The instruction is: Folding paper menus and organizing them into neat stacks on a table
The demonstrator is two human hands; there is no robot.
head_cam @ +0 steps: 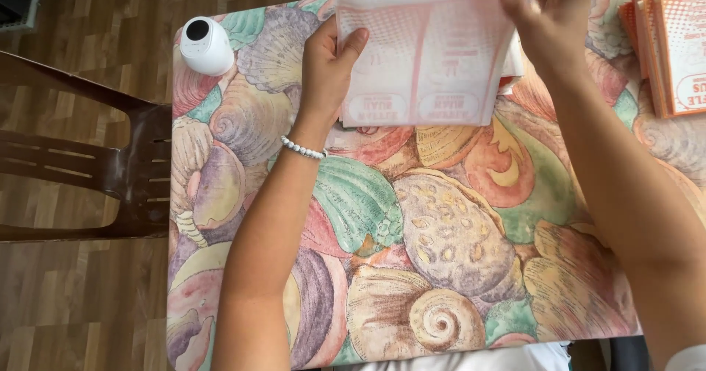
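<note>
Your left hand and right hand both pinch the thin white-and-pink printed paper sheet above the shell-patterned table; seemingly mid-fold; next, align edges carefully.

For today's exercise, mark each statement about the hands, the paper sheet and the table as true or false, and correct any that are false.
1. Both hands hold the pink-printed paper sheet. True.
2. The left hand wears a beaded bracelet at the wrist. True.
3. The white round device lies on the chair. False: it sits on the seashell tablecloth.
4. The right hand rests flat on the orange stack. False: it grips the sheet's top edge.
</note>
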